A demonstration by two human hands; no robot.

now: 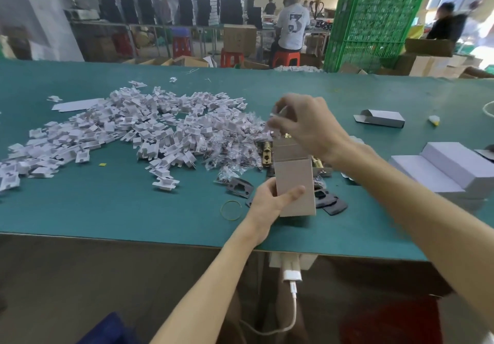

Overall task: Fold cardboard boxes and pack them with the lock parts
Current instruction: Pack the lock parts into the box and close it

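I see my left hand (270, 204) gripping the cardboard box (296, 183) upright, thumb across its near face, close to the front edge of the green table (133, 210). My right hand (310, 127) hangs just above the box's open top, pinching a small pale piece (275, 119) too blurred to name. Black plates (328, 202) lie just right of the box and a rubber band (231, 210) just left. Bare table runs leftward below the pile of white inserts (120, 135).
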